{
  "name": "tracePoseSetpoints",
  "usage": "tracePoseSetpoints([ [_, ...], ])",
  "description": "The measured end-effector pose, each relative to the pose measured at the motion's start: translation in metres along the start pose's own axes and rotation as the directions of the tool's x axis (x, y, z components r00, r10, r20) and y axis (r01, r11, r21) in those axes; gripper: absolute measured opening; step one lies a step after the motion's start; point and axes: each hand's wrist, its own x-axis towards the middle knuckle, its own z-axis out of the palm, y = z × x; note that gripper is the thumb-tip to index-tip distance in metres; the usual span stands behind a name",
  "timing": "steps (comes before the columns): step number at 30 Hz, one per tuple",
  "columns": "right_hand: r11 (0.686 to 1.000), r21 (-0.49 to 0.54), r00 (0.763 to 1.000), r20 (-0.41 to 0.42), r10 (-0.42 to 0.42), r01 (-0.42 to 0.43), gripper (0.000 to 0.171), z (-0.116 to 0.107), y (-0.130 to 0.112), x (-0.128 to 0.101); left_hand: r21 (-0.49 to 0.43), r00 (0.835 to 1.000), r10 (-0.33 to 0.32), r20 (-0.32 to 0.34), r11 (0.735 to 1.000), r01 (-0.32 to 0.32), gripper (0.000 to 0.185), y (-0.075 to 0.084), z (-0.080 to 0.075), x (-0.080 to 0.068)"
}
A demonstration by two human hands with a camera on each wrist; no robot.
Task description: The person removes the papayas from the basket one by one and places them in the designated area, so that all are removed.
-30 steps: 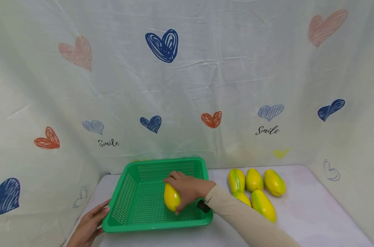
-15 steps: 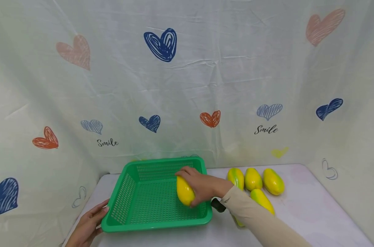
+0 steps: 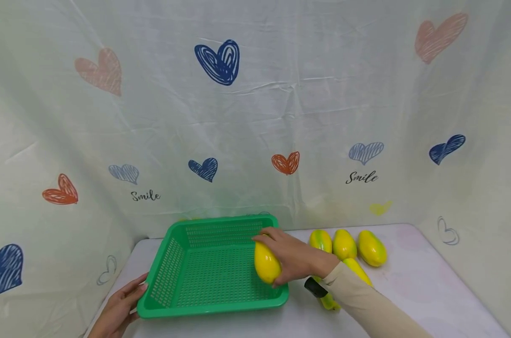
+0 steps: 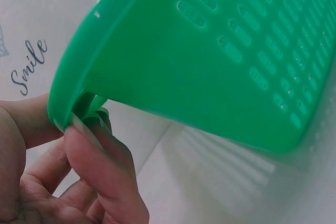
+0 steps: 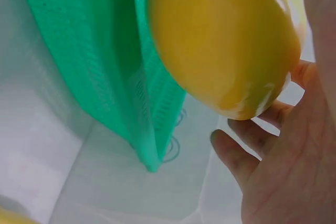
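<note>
A glossy yellow papaya (image 3: 266, 264) is in my right hand (image 3: 295, 257), over the right side of the green plastic basket (image 3: 213, 310). My fingers and thumb curl round it from the right. In the right wrist view the papaya (image 5: 220, 40) fills the upper middle, beside the basket wall. My left hand (image 3: 119, 303) is at the basket's near left corner. The left wrist view shows its thumb and fingers (image 4: 100, 163) pinching the basket rim (image 4: 65, 85). The basket's slotted floor is bare where it shows.
Several yellow-green papayas (image 3: 345, 245) lie on the table to the right of the basket, some partly hidden behind my right forearm. A white cloth (image 3: 255, 117) printed with hearts hangs behind the table (image 3: 411, 286) and along both sides.
My right hand has moved to the right with the papaya, from the middle of the basket to its right side. My left hand stays at the basket's left corner.
</note>
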Motion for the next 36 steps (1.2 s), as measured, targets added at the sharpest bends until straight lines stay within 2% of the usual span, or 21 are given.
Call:
tracePoseSetpoints([
  [17, 0.999, -0.022, 0.992, -0.121, 0.034, -0.037, 0.110, -0.005, 0.010, -0.034, -0.005, 1.000, -0.012, 0.011, 1.000, 0.012, 0.074, -0.003, -0.004, 0.001],
  [29, 0.997, 0.033, 0.988, -0.141, 0.070, -0.066, 0.111, -0.006, 0.019, -0.061, -0.006, 1.000, -0.006, 0.018, 1.000, 0.006, 0.073, -0.001, -0.002, 0.000],
  [36, 0.995, 0.001, 0.986, -0.139, 0.094, -0.095, 0.109, -0.009, 0.022, -0.079, -0.015, 1.000, 0.003, 0.027, 1.000, -0.003, 0.074, -0.001, -0.002, 0.001],
])
